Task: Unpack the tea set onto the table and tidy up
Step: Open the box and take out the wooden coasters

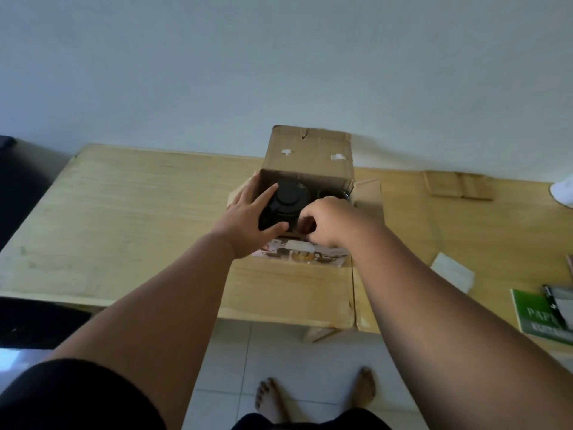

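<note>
An open cardboard box stands on the wooden table, its flaps folded up and out. Inside it sits a black teapot with a round lid, and a dark cup shows beside it at the right. My left hand wraps the teapot's left side, fingers on the lid edge and thumb under its near side. My right hand reaches into the box at the teapot's right, fingers curled down; what they touch is hidden. The box's printed front shows below my hands.
A flat cardboard piece lies at the back right of the table. A white paper, a green booklet and a white object sit at the right. A dark seat is at the left. My bare feet stand on tiles below.
</note>
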